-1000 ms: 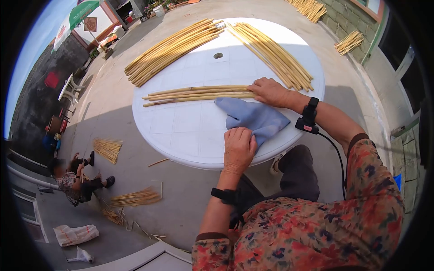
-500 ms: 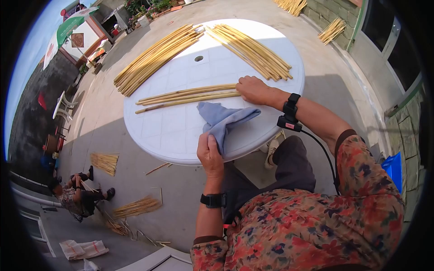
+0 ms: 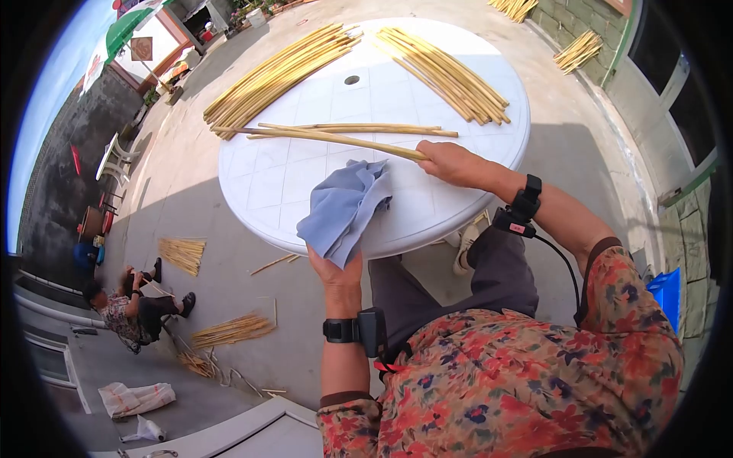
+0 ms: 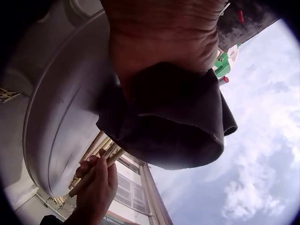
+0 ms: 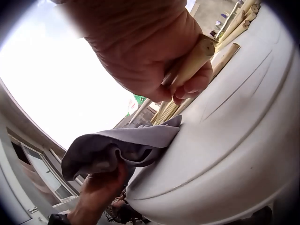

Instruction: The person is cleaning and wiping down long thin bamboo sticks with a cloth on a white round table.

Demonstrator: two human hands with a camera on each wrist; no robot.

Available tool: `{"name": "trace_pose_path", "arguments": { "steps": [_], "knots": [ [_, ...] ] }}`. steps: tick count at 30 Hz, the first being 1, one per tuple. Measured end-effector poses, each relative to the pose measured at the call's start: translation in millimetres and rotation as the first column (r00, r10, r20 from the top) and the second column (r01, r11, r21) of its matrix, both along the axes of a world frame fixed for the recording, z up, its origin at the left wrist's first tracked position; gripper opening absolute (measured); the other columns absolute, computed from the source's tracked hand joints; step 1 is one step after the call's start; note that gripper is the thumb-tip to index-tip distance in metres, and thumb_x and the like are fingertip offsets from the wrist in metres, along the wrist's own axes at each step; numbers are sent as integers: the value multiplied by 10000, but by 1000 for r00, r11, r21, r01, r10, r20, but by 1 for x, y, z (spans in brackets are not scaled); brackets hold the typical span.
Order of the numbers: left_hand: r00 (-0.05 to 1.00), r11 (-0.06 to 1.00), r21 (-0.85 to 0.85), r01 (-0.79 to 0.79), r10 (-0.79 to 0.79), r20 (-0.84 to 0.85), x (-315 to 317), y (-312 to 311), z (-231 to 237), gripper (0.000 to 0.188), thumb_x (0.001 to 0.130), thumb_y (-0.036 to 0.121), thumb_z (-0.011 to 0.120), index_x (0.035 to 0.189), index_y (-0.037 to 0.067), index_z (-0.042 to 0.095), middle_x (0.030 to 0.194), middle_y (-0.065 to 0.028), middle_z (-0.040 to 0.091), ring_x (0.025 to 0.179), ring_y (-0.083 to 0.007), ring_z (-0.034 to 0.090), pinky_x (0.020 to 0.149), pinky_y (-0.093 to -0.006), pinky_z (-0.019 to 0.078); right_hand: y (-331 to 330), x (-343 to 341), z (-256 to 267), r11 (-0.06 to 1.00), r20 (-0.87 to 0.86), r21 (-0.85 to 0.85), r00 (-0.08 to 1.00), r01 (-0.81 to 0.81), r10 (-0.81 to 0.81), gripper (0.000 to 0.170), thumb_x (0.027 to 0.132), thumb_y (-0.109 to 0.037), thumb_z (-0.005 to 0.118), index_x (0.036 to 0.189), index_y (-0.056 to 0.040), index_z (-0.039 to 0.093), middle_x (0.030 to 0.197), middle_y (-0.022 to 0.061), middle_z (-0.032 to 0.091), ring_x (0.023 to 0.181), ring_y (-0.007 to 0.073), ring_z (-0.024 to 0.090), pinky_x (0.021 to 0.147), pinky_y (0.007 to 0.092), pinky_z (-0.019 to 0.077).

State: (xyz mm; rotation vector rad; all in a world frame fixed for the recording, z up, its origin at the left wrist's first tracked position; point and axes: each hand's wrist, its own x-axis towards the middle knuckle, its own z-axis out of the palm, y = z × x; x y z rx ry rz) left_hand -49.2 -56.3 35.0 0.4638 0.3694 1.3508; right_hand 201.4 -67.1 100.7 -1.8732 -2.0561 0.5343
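The right hand (image 3: 452,162) pinches the near end of one tan stick (image 3: 336,137), its far end reaching toward the left bundle; in the right wrist view the stick's cut end (image 5: 206,47) shows between thumb and fingers. A blue-grey cloth (image 3: 343,208) lies draped over the left hand (image 3: 336,271) at the table's near edge; in the left wrist view the cloth (image 4: 173,126) hides the fingers, while in the right wrist view the thumb side of the left hand (image 5: 104,185) presses into its folds. Behind the held stick, a few sticks (image 3: 412,130) lie on the white table (image 3: 282,217).
Two stick bundles lie on the table, at back left (image 3: 282,76) and back right (image 3: 450,76). A seated person (image 3: 126,309) is on the ground at the left, near more stick piles (image 3: 233,330). A blue object (image 3: 666,296) stands at the right.
The right hand has lifted one stick off the group and angled it across the others. The left hand has moved left with the cloth, which now covers its fingers.
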Motion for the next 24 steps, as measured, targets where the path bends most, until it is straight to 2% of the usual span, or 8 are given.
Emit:
{"name": "trace_pose_path", "arguments": {
  "steps": [2,4,8,14,15,20,22,24],
  "knots": [
    [994,992,-64,105,-102,47,1,2,-2,373,843,295,444,1117,43,469,1119,-97,521,1000,-231,522,896,-390,416,-10,-5,7,998,-72,64,997,-15,19,216,836,-185,469,931,7,442,780,181,547,707,340,536,654,400,426],
    [993,992,-45,118,-118,21,6,4,0,357,852,270,432,1108,24,473,1112,-105,525,1000,-235,525,902,-388,413,-19,-19,25,981,-459,-193,883,7,-96,213,825,-166,465,951,4,444,801,212,552,774,349,543,687,416,421],
    [982,992,76,106,-92,-166,12,8,-1,327,870,210,412,1106,-9,469,1110,-123,525,1019,-238,518,922,-382,402,-18,-35,21,997,-334,29,939,-78,83,193,841,-160,473,987,-36,446,799,179,549,744,339,543,682,397,431],
    [999,987,158,32,-29,-19,5,11,-14,350,866,232,455,1148,24,443,1139,-103,502,1056,-222,484,940,-360,386,-19,-70,-3,952,-7,125,959,-280,283,232,851,-158,466,1051,-66,394,914,171,528,810,355,538,682,433,431],
    [997,1000,25,-13,15,-75,5,12,-17,394,884,312,423,1197,74,388,1179,-71,448,1100,-220,432,941,-375,372,-27,-75,1,954,-39,104,957,-282,287,239,852,-160,466,1053,-56,387,933,171,517,812,356,537,682,436,436],
    [987,988,123,93,-74,-145,3,7,-20,431,862,362,473,1219,147,367,1206,-32,417,1135,-207,389,943,-381,369,-36,-82,-11,947,-126,114,942,-299,312,231,868,-169,447,1051,-48,375,852,176,521,753,361,535,653,420,440],
    [976,978,41,207,-209,65,6,3,4,386,872,325,474,1194,132,388,1152,-42,450,1092,-195,428,920,-369,384,-31,-78,-8,950,-301,-120,922,-289,243,218,905,-228,397,1030,-51,387,743,126,511,683,276,533,627,364,444],
    [971,970,37,239,-240,17,6,10,-2,355,872,323,474,1161,126,419,1108,-37,481,1047,-189,459,905,-361,394,-33,-77,-7,937,-429,-140,872,-322,236,216,906,-234,382,982,-32,391,706,121,513,643,251,535,597,361,446]
  ]
}}
